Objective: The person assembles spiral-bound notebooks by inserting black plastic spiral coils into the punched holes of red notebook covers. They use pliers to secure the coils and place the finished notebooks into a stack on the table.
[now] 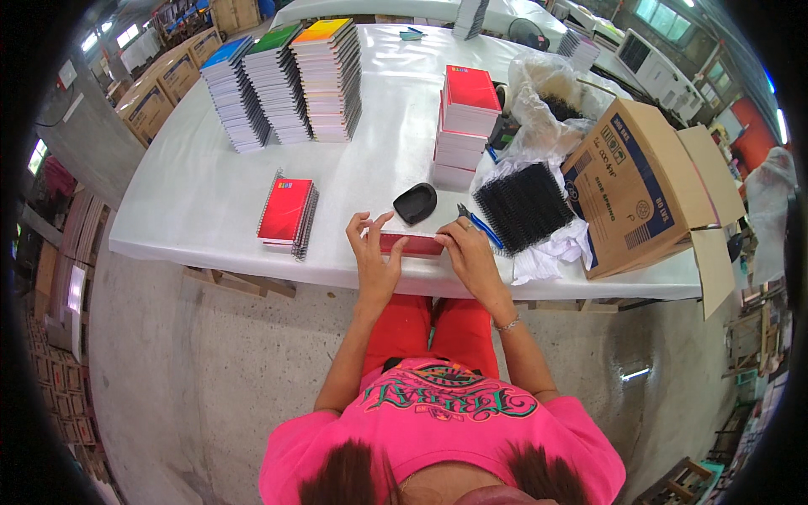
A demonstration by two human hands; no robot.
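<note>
A red notebook [412, 245] is held upright on its long edge near the front of the table. My left hand [372, 259] grips its left end, the thumb in front and the fingers reaching over it. At the right end, my right hand [472, 257] pinches the same notebook. Just beyond lies a black rounded pad-like object [415, 204]. Blue-handled pliers [482, 227] rest by my right fingers, beside a bundle of black spiral binding coils [523, 209] on white wrapping. Off to the left sits a small pile of spiral-bound red notebooks [286, 210].
Tall notebook stacks with blue [231, 93], green [278, 84] and yellow [326, 80] covers stand far left. A stack of red-covered books [467, 118] rises beyond the black object. An open cardboard box [631, 189] and a plastic bag [543, 109] occupy the right side.
</note>
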